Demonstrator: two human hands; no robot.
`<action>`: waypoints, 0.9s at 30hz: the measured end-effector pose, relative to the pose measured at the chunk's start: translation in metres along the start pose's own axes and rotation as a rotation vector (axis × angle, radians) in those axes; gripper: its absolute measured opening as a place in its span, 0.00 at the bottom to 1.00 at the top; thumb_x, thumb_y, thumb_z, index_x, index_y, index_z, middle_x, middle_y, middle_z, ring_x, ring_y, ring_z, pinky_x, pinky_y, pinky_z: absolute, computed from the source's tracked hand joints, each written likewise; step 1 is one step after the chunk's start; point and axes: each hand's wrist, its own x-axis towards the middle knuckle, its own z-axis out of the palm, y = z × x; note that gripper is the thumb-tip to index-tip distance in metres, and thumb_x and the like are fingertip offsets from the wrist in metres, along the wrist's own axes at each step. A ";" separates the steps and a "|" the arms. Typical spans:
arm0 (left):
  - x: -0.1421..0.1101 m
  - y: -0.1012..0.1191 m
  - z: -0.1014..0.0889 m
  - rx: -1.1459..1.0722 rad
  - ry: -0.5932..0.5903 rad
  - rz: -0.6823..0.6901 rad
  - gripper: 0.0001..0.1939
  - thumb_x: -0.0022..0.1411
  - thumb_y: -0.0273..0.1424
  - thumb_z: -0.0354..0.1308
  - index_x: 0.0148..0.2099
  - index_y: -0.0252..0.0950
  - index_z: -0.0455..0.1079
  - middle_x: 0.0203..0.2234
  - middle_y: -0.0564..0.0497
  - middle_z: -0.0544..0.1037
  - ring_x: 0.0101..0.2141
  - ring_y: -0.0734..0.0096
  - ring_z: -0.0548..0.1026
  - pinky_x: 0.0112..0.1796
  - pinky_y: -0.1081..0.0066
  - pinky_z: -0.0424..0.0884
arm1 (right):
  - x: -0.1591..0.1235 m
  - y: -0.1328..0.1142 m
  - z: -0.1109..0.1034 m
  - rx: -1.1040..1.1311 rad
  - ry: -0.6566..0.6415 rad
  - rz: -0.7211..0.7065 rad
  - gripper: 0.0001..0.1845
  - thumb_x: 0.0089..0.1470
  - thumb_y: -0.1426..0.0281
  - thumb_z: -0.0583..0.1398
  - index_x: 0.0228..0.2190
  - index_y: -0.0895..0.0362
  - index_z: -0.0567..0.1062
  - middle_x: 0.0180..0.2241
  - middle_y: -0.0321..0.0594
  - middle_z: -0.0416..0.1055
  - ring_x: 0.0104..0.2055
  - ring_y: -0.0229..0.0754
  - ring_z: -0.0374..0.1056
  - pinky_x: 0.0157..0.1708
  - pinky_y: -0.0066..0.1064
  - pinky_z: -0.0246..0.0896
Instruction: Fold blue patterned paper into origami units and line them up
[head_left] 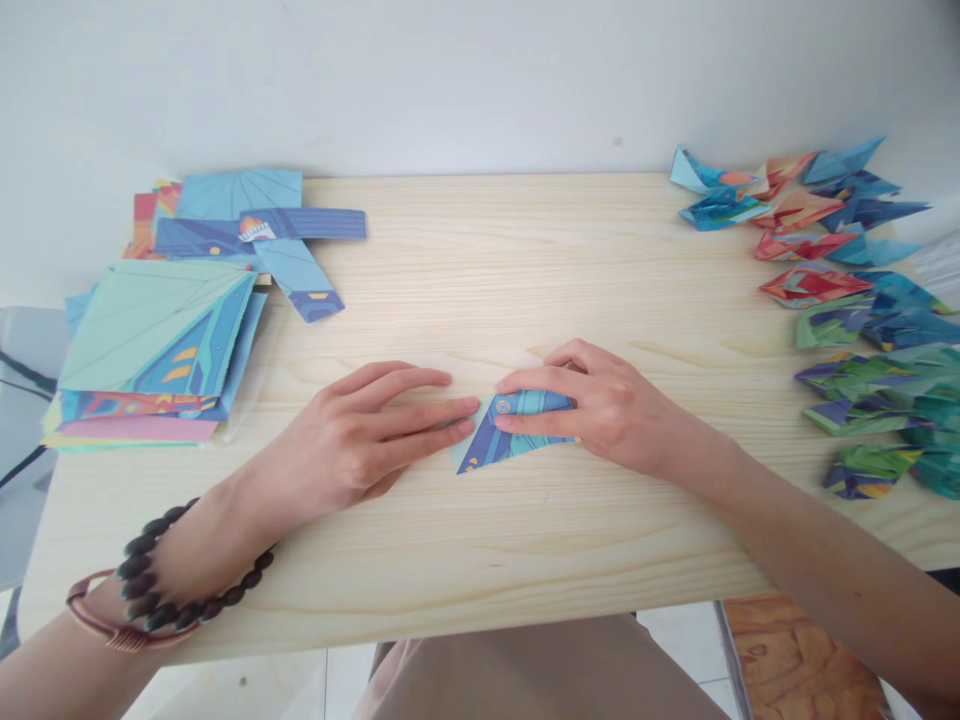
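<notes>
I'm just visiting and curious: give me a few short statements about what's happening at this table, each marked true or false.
1. The right hand lies over patterned blue paper. True.
2. A dark beaded bracelet circles the left wrist. True.
3. The right wrist wears one too. False: the right wrist is bare.
4. Folded paper pieces lie toward the right. True.
5. Flat sheets are piled on the right. False: the sheet pile is on the left.

I note right hand [615, 408] on paper [529, 404], left hand [356, 440] at its edge; sheets [161, 325] left of left hand, folded pieces [814, 286] right of right.
</notes>
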 end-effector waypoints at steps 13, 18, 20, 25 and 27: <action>-0.002 0.011 0.001 -0.011 0.029 -0.047 0.22 0.62 0.23 0.50 0.59 0.38 0.60 0.55 0.50 0.67 0.59 0.57 0.57 0.55 0.53 0.59 | -0.002 -0.003 -0.009 0.182 0.011 0.051 0.28 0.52 0.86 0.49 0.46 0.47 0.73 0.53 0.36 0.64 0.50 0.42 0.58 0.49 0.39 0.59; -0.002 0.011 0.002 0.013 0.027 -0.032 0.23 0.62 0.22 0.49 0.59 0.38 0.60 0.56 0.52 0.66 0.58 0.57 0.57 0.55 0.54 0.59 | 0.009 -0.012 -0.031 0.319 0.270 0.282 0.18 0.52 0.79 0.52 0.42 0.53 0.74 0.45 0.41 0.69 0.47 0.42 0.64 0.47 0.38 0.59; -0.001 0.012 0.002 0.022 0.033 -0.034 0.23 0.62 0.22 0.49 0.59 0.38 0.60 0.55 0.52 0.66 0.58 0.56 0.57 0.55 0.55 0.60 | 0.021 -0.020 -0.034 0.291 0.308 0.332 0.11 0.52 0.75 0.55 0.36 0.56 0.74 0.38 0.41 0.71 0.42 0.43 0.65 0.44 0.37 0.59; 0.000 0.015 0.002 0.049 0.044 -0.046 0.23 0.62 0.22 0.48 0.59 0.37 0.60 0.55 0.52 0.67 0.57 0.55 0.59 0.54 0.55 0.61 | 0.054 -0.032 -0.024 0.060 0.198 0.467 0.02 0.48 0.72 0.57 0.26 0.58 0.68 0.27 0.37 0.67 0.32 0.40 0.61 0.38 0.35 0.52; 0.000 0.015 0.002 0.057 0.050 -0.043 0.22 0.62 0.21 0.48 0.58 0.37 0.61 0.55 0.52 0.67 0.57 0.55 0.59 0.53 0.55 0.62 | 0.061 -0.034 -0.021 -0.001 0.111 0.496 0.03 0.48 0.72 0.57 0.25 0.58 0.67 0.25 0.36 0.66 0.31 0.39 0.60 0.36 0.34 0.49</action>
